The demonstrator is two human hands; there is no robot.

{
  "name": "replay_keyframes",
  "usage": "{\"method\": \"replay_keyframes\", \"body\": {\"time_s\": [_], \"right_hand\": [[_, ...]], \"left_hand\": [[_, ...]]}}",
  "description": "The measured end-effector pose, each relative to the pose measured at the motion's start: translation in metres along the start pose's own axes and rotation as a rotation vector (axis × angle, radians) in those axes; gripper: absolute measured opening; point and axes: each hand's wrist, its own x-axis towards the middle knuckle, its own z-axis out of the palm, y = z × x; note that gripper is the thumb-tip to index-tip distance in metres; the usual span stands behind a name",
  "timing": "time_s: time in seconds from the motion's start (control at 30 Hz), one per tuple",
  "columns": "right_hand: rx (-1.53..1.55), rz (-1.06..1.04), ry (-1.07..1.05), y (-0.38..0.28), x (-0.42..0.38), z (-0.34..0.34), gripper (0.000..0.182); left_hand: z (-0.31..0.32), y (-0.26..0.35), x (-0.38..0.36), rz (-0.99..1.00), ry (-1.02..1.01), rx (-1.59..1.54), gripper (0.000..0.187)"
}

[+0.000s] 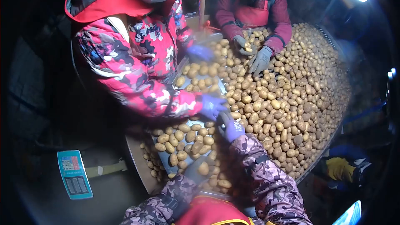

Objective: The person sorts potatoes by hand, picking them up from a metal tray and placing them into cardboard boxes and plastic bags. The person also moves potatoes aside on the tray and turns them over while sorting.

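Both my hands wear gloves, below camouflage sleeves. My left hand (196, 171) is blurred at the lower middle, with a potato (203, 168) at its fingers. Farther up, my right hand (230, 126) reaches over the potatoes (254, 118) with its fingers bent down; whatever lies under the fingertips is hidden. A co-worker's purple-gloved hand (212, 106) is just above and left of it. Below and left of my right hand, more potatoes (179, 135) lie on a pale blue surface (165, 157).
A co-worker in a pink camouflage jacket (154, 54) stands at the upper left. Another in dark red sleeves (280, 14) handles potatoes at the top. A large potato heap (308, 87) fills the right side. A blue-green scale panel (75, 175) is at the lower left.
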Motion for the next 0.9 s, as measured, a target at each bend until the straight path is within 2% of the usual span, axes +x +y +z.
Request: {"method": "replay_keyframes", "body": {"time_s": [0.03,0.07,0.1,0.13,0.17,0.27,0.3,0.4,0.43,0.5,0.53,0.6,0.7,0.73,0.8,0.87,0.9], "right_hand": [[-0.015,0.008,-0.010,-0.006,0.006,0.001,0.050],[-0.107,0.047,-0.132,-0.021,0.010,-0.013,0.054],[-0.143,0.113,-0.150,0.000,0.013,0.008,0.057],[0.143,0.302,-0.268,-0.007,0.019,0.000,0.057],[0.398,0.525,-0.339,-0.014,0.024,-0.008,0.057],[0.297,0.502,-0.459,-0.008,0.034,-0.014,0.046],[0.359,0.515,-0.483,-0.011,0.035,-0.022,0.044],[0.303,0.667,-0.512,-0.055,0.050,-0.054,0.044],[0.396,0.745,-0.491,-0.065,0.055,-0.056,0.046],[0.057,0.408,-0.422,-0.021,0.061,-0.019,0.045],[-0.131,0.261,-0.353,-0.023,0.068,-0.016,0.045],[0.198,0.350,-0.213,-0.025,0.056,-0.015,0.043],[0.575,0.364,-0.556,-0.089,0.022,-0.072,0.041],[0.567,0.092,-0.756,-0.091,0.013,-0.084,0.042],[0.486,0.037,-0.647,-0.072,-0.013,-0.041,0.033],[0.195,-0.279,-0.455,-0.047,-0.017,0.007,0.035],[0.136,-0.380,-0.381,-0.065,-0.015,0.005,0.035]], "left_hand": [[-0.002,-0.001,-0.002,-0.004,0.019,0.010,0.049],[-0.003,-0.002,-0.003,-0.009,0.038,0.021,0.051],[-0.006,0.001,0.000,0.005,0.103,0.013,0.053],[-0.013,0.006,0.005,0.022,0.167,0.003,0.055],[-0.056,-0.001,0.026,-0.026,0.166,0.080,0.061],[-0.059,-0.001,0.018,0.006,0.150,0.086,0.064],[-0.095,-0.008,0.029,-0.014,-0.035,-0.025,0.066],[-0.032,-0.002,-0.011,0.035,-0.021,-0.063,0.049],[-0.001,0.003,-0.030,0.059,-0.014,-0.073,0.044],[0.029,0.010,-0.047,0.119,0.023,-0.037,0.038],[0.034,0.012,-0.050,0.149,0.055,0.010,0.036],[0.031,0.012,-0.052,0.185,0.140,0.147,0.038],[0.023,0.017,-0.051,0.178,0.161,0.100,0.055],[0.017,0.019,-0.052,0.172,0.160,0.063,0.064],[-0.005,0.017,-0.044,-0.009,0.149,-0.157,0.060],[0.047,0.030,-0.059,-0.024,0.303,0.082,0.054],[0.059,0.035,-0.063,-0.031,0.384,0.204,0.051]]}}
